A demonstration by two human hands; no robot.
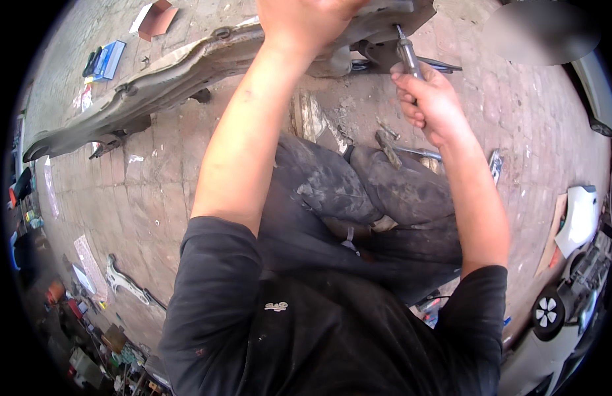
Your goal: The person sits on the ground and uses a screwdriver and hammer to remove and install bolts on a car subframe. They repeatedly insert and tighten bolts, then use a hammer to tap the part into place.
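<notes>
A long, worn grey-beige metal car part point(181, 71), like a frame member, stretches from the far left to the top centre. My left hand point(309, 20) rests against its right end; the upper edge of the picture cuts off the fingers, so their grip cannot be told. My right hand point(428, 99) is closed round a grey screwdriver point(407, 54), held nearly upright. The screwdriver's thin tip meets the part's flat end plate point(401, 13), at a small dark spot. Underneath that end, dark brackets are partly hidden.
By my knees lie a rusty hammer-like tool point(388, 149) and a metal bar point(421, 152). An open carton point(154, 20) and a blue box point(108, 61) are at the far left. A curved metal arm point(126, 282) lies left, a white panel point(578, 221) right.
</notes>
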